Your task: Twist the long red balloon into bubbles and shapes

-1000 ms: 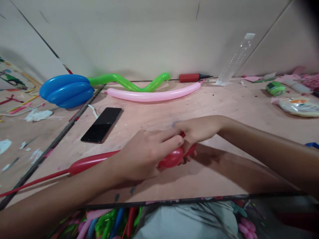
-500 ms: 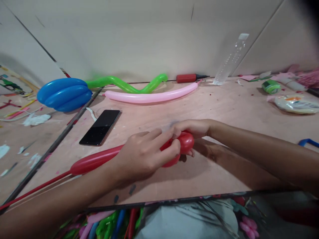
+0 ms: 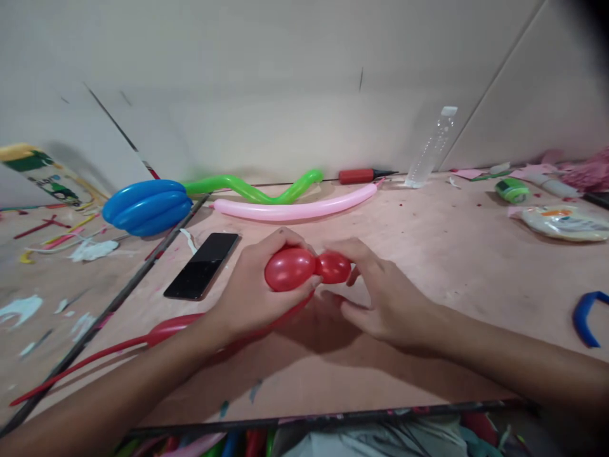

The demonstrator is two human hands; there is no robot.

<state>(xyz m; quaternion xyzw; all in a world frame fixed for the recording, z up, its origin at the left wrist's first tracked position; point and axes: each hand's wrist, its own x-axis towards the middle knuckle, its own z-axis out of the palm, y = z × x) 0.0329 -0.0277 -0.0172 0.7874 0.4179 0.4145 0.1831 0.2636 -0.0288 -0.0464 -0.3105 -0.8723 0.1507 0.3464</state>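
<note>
A long red modelling balloon (image 3: pixel 290 269) is between my hands, pinched into two round bubbles at its near end. My left hand (image 3: pixel 247 289) wraps around the larger bubble, with thumb and fingers closing near the twist. The smaller bubble sits in the fingers of my right hand (image 3: pixel 380 289), which curl over its right end. From under my left hand the rest of the balloon runs left along the table, narrowing to a thin uninflated tail. Part of its length is hidden by my left forearm.
A black phone (image 3: pixel 202 266) lies left of my hands. Behind are a pink balloon (image 3: pixel 295 209), a green balloon (image 3: pixel 271 198), a blue balloon bundle (image 3: pixel 147 208), a red hand pump (image 3: pixel 356 176) and a clear bottle (image 3: pixel 432 149). Right: a plastic packet (image 3: pixel 566 223), green roll (image 3: pixel 512 190) and blue strip (image 3: pixel 583 320).
My hands have drawn slightly apart and turned, so two red bubbles with a twist between them now show. My left hand has moved left. The view has tilted up a little.
</note>
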